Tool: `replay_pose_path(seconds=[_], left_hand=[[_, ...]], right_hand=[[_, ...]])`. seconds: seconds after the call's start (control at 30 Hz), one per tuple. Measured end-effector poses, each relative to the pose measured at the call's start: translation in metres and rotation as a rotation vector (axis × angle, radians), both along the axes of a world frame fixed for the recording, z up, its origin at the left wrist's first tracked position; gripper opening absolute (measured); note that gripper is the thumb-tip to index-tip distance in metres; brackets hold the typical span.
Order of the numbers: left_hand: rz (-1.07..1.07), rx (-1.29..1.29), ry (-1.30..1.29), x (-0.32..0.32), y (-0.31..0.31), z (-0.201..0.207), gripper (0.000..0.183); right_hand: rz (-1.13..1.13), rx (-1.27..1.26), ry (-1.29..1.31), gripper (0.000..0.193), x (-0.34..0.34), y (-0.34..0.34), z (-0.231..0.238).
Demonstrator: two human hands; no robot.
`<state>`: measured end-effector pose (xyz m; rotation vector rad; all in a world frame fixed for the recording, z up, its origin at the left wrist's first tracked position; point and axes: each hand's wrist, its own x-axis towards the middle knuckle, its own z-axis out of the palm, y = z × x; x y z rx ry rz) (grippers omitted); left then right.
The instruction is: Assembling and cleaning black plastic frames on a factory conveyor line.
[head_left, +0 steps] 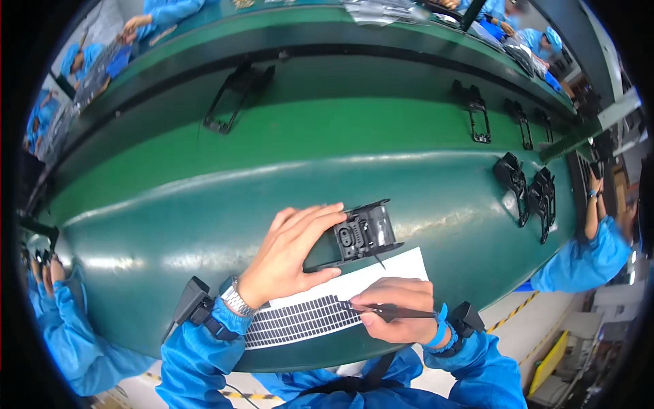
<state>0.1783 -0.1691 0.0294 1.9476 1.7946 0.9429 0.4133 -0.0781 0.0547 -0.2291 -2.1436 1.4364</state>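
green worktop [170,225] bore a black housing [373,230], long axis roughly left to right, beyond the label sheet [293,326]; the left hand [289,249] held its left side, the right hand [407,296], nearer the sheet, pinched a slim dark tool [412,313].

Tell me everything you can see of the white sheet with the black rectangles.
The white sheet looks thin and papery, lying flat and slantwise on the green table near its front edge. Rows of small black rectangles fill its nearer part; the upper right is plain white. The right hand covers some of its right side, gripping a slender dark tool with its tip by the grid. The left hand overlaps its farther edge; contact is unclear.
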Motion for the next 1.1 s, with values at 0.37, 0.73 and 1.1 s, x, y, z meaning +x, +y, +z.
replay_pose_path(seconds=[0.37,0.73,1.1], left_hand=[[0.018,-0.06,0.001,-0.003,-0.029,-0.02,0.107],[0.031,-0.047,-0.078,-0.003,-0.027,-0.027,0.106],[0.038,-0.085,-0.054,-0.002,-0.026,-0.023,0.106]], right_hand=[[-0.017,-0.014,-0.422,0.017,0.0,-0.014,-0.034],[0.031,-0.015,-0.43,0.017,-0.004,-0.011,-0.034],[0.037,0.015,-0.405,0.016,-0.004,-0.011,-0.039]])
